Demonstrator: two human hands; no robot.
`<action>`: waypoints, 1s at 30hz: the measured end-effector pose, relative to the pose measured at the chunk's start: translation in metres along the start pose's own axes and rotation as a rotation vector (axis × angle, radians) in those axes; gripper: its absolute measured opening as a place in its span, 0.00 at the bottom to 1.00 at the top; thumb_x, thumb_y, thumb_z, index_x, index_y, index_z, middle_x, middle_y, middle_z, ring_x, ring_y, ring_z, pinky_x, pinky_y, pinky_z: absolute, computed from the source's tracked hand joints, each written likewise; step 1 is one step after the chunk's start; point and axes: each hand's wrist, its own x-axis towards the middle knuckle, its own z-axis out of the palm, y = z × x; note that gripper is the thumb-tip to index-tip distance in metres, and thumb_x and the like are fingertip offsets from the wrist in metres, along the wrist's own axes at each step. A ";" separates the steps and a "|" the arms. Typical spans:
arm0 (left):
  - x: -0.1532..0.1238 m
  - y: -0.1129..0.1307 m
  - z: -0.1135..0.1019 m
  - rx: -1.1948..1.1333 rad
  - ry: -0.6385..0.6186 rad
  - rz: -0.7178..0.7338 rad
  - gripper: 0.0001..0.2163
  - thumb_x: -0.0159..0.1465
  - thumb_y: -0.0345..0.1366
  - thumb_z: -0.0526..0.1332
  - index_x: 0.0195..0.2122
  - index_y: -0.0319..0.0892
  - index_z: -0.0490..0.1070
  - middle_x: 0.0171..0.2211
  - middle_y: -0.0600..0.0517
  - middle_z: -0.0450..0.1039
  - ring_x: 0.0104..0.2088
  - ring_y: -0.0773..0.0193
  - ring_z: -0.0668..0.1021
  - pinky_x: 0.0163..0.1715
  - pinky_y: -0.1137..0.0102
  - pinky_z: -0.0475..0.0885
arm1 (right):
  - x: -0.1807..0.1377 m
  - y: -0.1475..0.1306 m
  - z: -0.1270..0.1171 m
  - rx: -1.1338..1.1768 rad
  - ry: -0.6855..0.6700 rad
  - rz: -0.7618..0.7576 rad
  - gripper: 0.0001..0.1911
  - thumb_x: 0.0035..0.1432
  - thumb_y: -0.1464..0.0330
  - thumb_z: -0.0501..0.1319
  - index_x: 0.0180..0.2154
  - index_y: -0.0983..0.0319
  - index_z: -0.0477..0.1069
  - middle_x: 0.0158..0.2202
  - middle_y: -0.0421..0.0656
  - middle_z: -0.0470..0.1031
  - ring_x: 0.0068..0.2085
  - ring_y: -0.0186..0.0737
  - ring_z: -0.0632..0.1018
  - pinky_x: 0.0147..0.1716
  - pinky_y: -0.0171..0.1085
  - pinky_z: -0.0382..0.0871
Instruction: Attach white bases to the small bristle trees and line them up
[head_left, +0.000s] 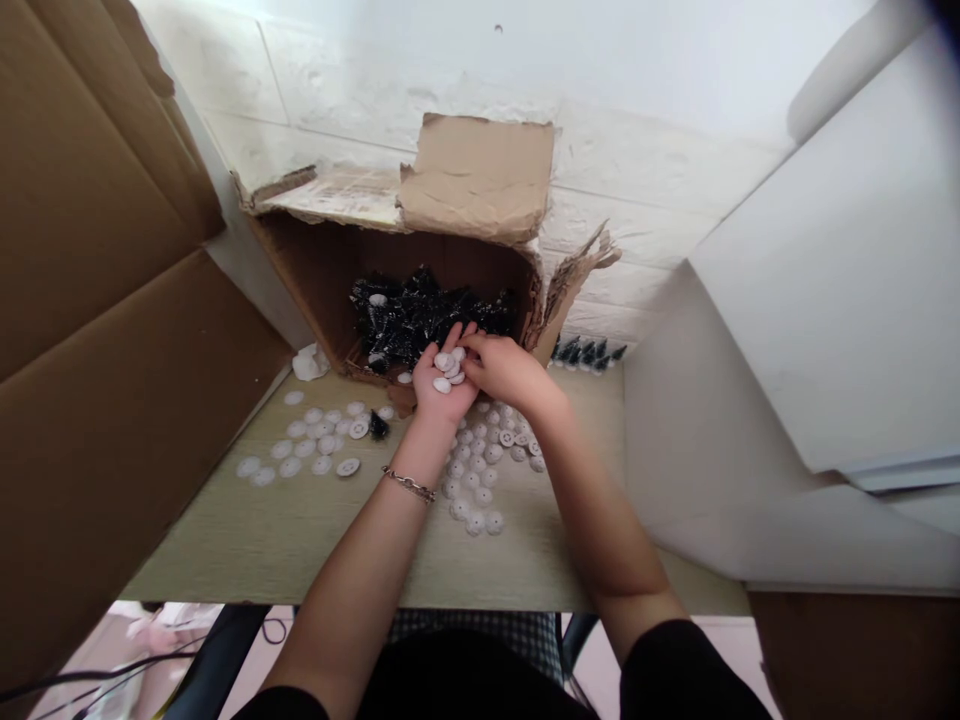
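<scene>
Palm up in front of the cardboard box, my left hand (444, 395) cradles a small pile of white round discs (448, 366). Over its fingers, my right hand (501, 368) is closed in a pinch at the right edge of this pile, on what looks like one of the discs. Inside the box (292, 290), just beyond both hands, lie many dark green miniature trees (416, 315) with whitish tips, and a few white discs among them. One small tree (378, 426) lies on the table left of my left forearm.
Loose white discs (306, 448) are scattered on the table (300, 540) at left. More dimpled discs (474, 465) cluster between my forearms. A row of little trees (589, 354) stands right of the box. Cardboard (112, 450) rises at left, a white panel (712, 430) at right.
</scene>
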 end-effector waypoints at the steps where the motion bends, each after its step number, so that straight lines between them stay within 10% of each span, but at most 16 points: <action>1: 0.000 0.000 0.000 0.004 0.005 -0.001 0.20 0.58 0.38 0.41 0.48 0.37 0.60 0.51 0.45 0.60 0.47 0.60 0.67 0.46 0.63 0.62 | 0.000 0.000 0.000 0.002 0.000 0.001 0.15 0.52 0.68 0.46 0.41 0.61 0.65 0.37 0.45 0.69 0.36 0.35 0.69 0.33 0.32 0.58; 30: -0.002 0.001 0.001 -0.061 0.017 0.004 0.20 0.58 0.37 0.41 0.49 0.36 0.57 0.51 0.45 0.60 0.48 0.61 0.67 0.43 0.67 0.66 | -0.003 -0.002 -0.006 -0.063 0.100 0.118 0.10 0.49 0.68 0.49 0.35 0.63 0.61 0.31 0.46 0.70 0.31 0.38 0.71 0.27 0.33 0.59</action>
